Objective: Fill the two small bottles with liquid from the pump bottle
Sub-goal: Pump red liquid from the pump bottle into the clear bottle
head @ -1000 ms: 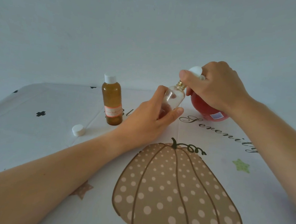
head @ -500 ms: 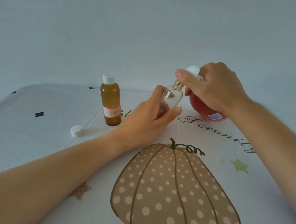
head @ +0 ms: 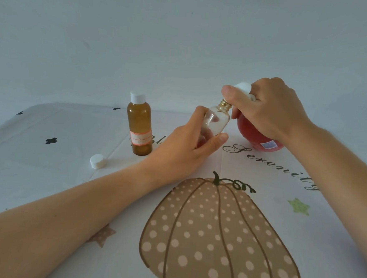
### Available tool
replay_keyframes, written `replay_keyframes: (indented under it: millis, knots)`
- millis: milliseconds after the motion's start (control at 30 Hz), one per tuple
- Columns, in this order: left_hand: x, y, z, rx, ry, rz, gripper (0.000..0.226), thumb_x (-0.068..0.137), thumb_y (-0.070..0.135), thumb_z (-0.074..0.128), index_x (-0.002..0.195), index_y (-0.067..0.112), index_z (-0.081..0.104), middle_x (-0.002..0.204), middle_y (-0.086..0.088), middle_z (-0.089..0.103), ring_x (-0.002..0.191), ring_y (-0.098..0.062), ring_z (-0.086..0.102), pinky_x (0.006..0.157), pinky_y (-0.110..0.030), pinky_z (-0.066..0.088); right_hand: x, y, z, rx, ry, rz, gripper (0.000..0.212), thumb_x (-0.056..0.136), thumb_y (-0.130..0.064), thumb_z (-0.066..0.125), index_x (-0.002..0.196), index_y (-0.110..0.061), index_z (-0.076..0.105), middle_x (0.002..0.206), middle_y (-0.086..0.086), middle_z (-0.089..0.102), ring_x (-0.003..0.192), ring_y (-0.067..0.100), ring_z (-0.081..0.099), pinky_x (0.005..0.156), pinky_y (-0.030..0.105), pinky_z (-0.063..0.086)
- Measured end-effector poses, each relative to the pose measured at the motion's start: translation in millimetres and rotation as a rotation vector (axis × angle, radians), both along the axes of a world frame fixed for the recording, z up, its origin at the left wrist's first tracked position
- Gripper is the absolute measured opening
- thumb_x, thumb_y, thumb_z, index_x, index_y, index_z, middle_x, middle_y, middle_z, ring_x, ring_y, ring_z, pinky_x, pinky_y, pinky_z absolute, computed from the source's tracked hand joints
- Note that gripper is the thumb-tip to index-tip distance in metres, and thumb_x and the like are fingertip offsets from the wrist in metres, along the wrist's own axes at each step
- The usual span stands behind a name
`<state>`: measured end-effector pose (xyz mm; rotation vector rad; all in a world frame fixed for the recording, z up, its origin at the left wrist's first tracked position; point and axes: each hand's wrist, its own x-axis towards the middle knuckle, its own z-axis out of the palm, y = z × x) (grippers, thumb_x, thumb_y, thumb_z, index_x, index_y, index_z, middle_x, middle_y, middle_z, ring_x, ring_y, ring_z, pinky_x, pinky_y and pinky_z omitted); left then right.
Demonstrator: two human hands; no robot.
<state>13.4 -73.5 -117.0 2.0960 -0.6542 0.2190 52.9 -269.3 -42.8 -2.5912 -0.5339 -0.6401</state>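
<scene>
Toward the far middle of the counter point(head: 46, 161), the left grip point(head: 181, 151) is curled round the clear small bottle point(head: 217, 121). The fingers are behind it and the thumb lies along its lower right side. This bottle is uncapped and tilted, its gold threaded neck up against the right thumb, just under the pump head point(head: 242, 87). Reddish patches show through its clear wall; whether they are liquid cannot be told. The right grip point(head: 273, 110) is closed over the white pump head from above, with the thumb stretched out to the left. Below it the round pump bottle point(head: 250, 132), red inside, stands on the counter just right of the clear bottle. Left of the left grip the amber small bottle point(head: 139, 127) stands upright with its white cap on. A loose white cap point(head: 98, 161) lies on the counter farther left and nearer the person.
</scene>
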Motion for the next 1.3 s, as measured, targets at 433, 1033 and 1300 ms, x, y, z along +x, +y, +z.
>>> replay_keyframes:
  millis: [433, 1033, 1300]
  knots:
    - [0.8, -0.3, -0.6, -0.01, 0.024, 0.012, 0.033, 0.109, 0.047, 0.055, 0.129, 0.025, 0.042, 0.088, 0.004, 0.07, 0.073, -0.023, 0.066, 0.074, -0.034, 0.054, 1.4, -0.1, -0.8, -0.018, -0.013, -0.011, 0.09, 0.082, -0.086, 0.029, 0.068, -0.009, 0.075, 0.063, -0.003, 0.071, 0.07, 0.029, 0.067, 0.076, 0.043, 0.052]
    - [0.5, -0.3, -0.3, -0.015, 0.034, 0.019, 0.031, 0.109, 0.047, 0.055, 0.129, 0.027, 0.041, 0.091, 0.006, 0.071, 0.078, -0.022, 0.069, 0.077, -0.034, 0.054, 2.0, 1.4, -0.2, -0.02, -0.017, -0.021, 0.089, 0.082, -0.086, 0.025, 0.064, -0.015, 0.074, 0.064, -0.005, 0.071, 0.07, 0.024, 0.067, 0.077, 0.042, 0.049]
    - [1.2, 0.0, -1.2, -0.01, 0.028, 0.021, 0.031, 0.109, 0.048, 0.055, 0.128, 0.027, 0.041, 0.09, 0.006, 0.071, 0.078, -0.02, 0.069, 0.075, -0.032, 0.054, 2.6, 1.2, -0.4, -0.021, -0.019, -0.015, 0.088, 0.083, -0.086, 0.026, 0.065, -0.015, 0.075, 0.065, -0.006, 0.071, 0.07, 0.022, 0.066, 0.077, 0.041, 0.048]
